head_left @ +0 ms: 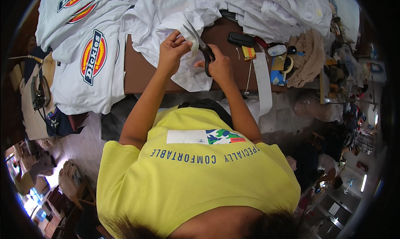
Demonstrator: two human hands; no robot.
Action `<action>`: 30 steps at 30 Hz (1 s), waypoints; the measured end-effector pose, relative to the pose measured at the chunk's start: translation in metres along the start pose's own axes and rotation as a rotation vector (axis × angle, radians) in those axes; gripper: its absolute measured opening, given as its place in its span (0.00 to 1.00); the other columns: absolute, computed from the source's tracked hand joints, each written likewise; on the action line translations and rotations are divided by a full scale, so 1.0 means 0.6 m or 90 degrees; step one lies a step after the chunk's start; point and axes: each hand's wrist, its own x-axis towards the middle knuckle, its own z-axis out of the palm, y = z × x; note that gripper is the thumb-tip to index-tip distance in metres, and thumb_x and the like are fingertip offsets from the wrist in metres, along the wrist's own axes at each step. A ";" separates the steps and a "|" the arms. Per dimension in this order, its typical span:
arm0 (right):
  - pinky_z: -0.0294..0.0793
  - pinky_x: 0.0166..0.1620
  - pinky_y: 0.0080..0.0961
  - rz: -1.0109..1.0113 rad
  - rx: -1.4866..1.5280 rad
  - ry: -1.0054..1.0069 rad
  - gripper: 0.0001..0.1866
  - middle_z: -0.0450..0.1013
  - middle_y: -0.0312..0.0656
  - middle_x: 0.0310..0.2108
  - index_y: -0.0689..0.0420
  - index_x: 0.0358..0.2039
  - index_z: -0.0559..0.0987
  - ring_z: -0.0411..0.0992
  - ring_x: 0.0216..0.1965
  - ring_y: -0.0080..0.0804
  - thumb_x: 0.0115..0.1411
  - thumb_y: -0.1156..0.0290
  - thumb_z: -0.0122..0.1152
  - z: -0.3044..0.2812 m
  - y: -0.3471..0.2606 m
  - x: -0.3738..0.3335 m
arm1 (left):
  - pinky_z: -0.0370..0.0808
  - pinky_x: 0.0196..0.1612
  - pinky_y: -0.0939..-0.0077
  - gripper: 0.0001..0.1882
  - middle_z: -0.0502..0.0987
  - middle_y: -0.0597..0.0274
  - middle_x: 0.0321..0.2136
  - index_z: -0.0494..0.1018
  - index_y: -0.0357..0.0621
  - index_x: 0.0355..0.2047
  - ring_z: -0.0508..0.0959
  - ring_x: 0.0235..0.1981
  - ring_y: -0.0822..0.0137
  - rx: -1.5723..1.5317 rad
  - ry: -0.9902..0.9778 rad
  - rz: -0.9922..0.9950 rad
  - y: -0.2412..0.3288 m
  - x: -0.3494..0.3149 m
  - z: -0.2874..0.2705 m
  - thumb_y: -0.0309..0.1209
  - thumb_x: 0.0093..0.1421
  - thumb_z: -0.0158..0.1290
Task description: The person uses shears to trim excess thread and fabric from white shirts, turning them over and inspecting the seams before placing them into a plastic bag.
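My right hand (pixel 220 67) grips black-handled scissors (pixel 199 42), fingers in the handle loops. Their metal blades stand apart and point up and to the left, beside the cloth. In my left hand (pixel 171 53) a bunched part of a white garment (pixel 143 41) is pinched between thumb and fingers, close to the blades. The rest of that garment spreads over the brown table (pixel 139 72) and hangs toward its near edge. Whether the blades touch the cloth I cannot tell.
White printed shirts (pixel 68 78) lie at the left, and more white garments (pixel 279 14) are heaped at the far right. Right of my hands are a black case (pixel 241 39), a paper strip (pixel 262 78), a computer mouse (pixel 277 50), a tape roll (pixel 288 65) and beige cloth (pixel 309 58).
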 end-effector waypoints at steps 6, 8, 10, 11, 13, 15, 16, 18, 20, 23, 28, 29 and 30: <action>0.67 0.27 0.21 0.004 0.150 0.009 0.32 0.73 0.36 0.24 0.55 0.46 0.71 0.68 0.23 0.21 0.41 0.59 0.72 -0.045 0.083 -0.017 | 0.75 0.43 0.73 0.35 0.74 0.56 0.39 0.50 0.31 0.58 0.76 0.38 0.66 0.037 0.029 0.044 0.030 0.055 -0.025 0.18 0.52 0.53; 0.60 0.22 0.14 0.088 0.160 0.005 0.28 0.69 0.29 0.22 0.57 0.46 0.71 0.61 0.19 0.14 0.45 0.64 0.70 -0.089 0.092 -0.030 | 0.75 0.44 0.72 0.38 0.74 0.56 0.38 0.45 0.32 0.60 0.77 0.37 0.65 0.034 -0.020 0.066 0.054 0.088 -0.054 0.19 0.52 0.52; 0.56 0.20 0.12 0.153 0.158 0.051 0.28 0.66 0.27 0.18 0.58 0.46 0.71 0.58 0.17 0.12 0.45 0.64 0.70 -0.122 0.105 -0.045 | 0.74 0.45 0.70 0.37 0.74 0.55 0.39 0.46 0.33 0.60 0.76 0.39 0.66 0.084 -0.037 0.032 0.059 0.105 -0.063 0.21 0.53 0.52; 0.59 0.24 0.13 0.171 0.161 0.042 0.28 0.68 0.30 0.22 0.60 0.45 0.71 0.60 0.20 0.14 0.45 0.63 0.70 -0.132 0.112 -0.048 | 0.74 0.45 0.69 0.37 0.74 0.55 0.39 0.46 0.33 0.60 0.76 0.39 0.67 0.108 -0.045 0.016 0.058 0.109 -0.065 0.22 0.54 0.53; 0.63 0.30 0.14 0.206 0.167 0.029 0.29 0.71 0.35 0.26 0.62 0.44 0.71 0.63 0.24 0.16 0.44 0.62 0.71 -0.143 0.122 -0.053 | 0.73 0.46 0.69 0.36 0.74 0.57 0.38 0.46 0.32 0.59 0.76 0.38 0.68 0.108 -0.024 -0.042 0.040 0.110 -0.065 0.25 0.54 0.53; 0.64 0.31 0.14 0.238 0.168 0.021 0.30 0.71 0.35 0.26 0.63 0.44 0.70 0.64 0.25 0.17 0.44 0.62 0.71 -0.152 0.123 -0.056 | 0.73 0.45 0.71 0.33 0.74 0.60 0.37 0.50 0.32 0.57 0.76 0.37 0.69 0.116 0.005 -0.077 0.022 0.109 -0.071 0.26 0.55 0.53; 0.64 0.31 0.14 0.253 0.168 0.018 0.29 0.71 0.35 0.25 0.63 0.44 0.70 0.64 0.25 0.17 0.44 0.63 0.71 -0.154 0.124 -0.057 | 0.72 0.45 0.72 0.30 0.74 0.60 0.37 0.53 0.32 0.54 0.76 0.36 0.69 0.124 0.022 -0.083 0.015 0.108 -0.074 0.27 0.55 0.53; 0.58 0.23 0.12 0.228 0.158 0.046 0.29 0.64 0.29 0.19 0.58 0.45 0.71 0.60 0.19 0.13 0.44 0.63 0.71 -0.148 0.139 -0.055 | 0.72 0.45 0.74 0.24 0.73 0.62 0.36 0.59 0.34 0.49 0.75 0.35 0.70 0.140 0.058 -0.096 0.007 0.108 -0.078 0.29 0.55 0.53; 0.55 0.20 0.12 0.212 0.159 0.049 0.29 0.61 0.26 0.15 0.56 0.46 0.71 0.58 0.16 0.12 0.43 0.63 0.72 -0.139 0.150 -0.054 | 0.72 0.44 0.74 0.18 0.73 0.62 0.36 0.63 0.36 0.45 0.75 0.35 0.69 0.087 0.090 -0.081 0.004 0.111 -0.078 0.29 0.56 0.53; 0.58 0.20 0.15 0.173 0.162 0.015 0.29 0.63 0.28 0.16 0.56 0.45 0.71 0.59 0.17 0.14 0.43 0.63 0.72 -0.114 0.134 -0.046 | 0.72 0.41 0.75 0.10 0.73 0.63 0.35 0.67 0.40 0.37 0.75 0.34 0.69 -0.030 0.108 -0.082 0.016 0.111 -0.065 0.29 0.56 0.53; 0.67 0.25 0.24 0.071 0.009 -0.068 0.31 0.70 0.41 0.19 0.55 0.43 0.71 0.68 0.19 0.30 0.39 0.58 0.73 -0.063 0.040 -0.024 | 0.74 0.38 0.77 0.06 0.74 0.65 0.32 0.69 0.42 0.34 0.75 0.32 0.71 -0.103 0.130 -0.104 0.016 0.108 -0.083 0.28 0.56 0.52; 0.69 0.28 0.29 0.098 0.025 -0.083 0.32 0.71 0.46 0.21 0.54 0.42 0.72 0.72 0.23 0.40 0.37 0.55 0.73 -0.059 0.022 -0.016 | 0.74 0.38 0.77 0.07 0.74 0.65 0.32 0.69 0.42 0.35 0.75 0.31 0.71 -0.086 0.116 -0.103 0.015 0.102 -0.083 0.27 0.56 0.52; 0.69 0.27 0.30 0.082 0.010 -0.082 0.31 0.71 0.45 0.20 0.53 0.42 0.72 0.72 0.23 0.41 0.37 0.54 0.72 -0.051 0.017 -0.011 | 0.74 0.38 0.77 0.07 0.74 0.65 0.32 0.69 0.41 0.36 0.75 0.31 0.71 -0.072 0.101 -0.104 0.015 0.094 -0.079 0.27 0.56 0.53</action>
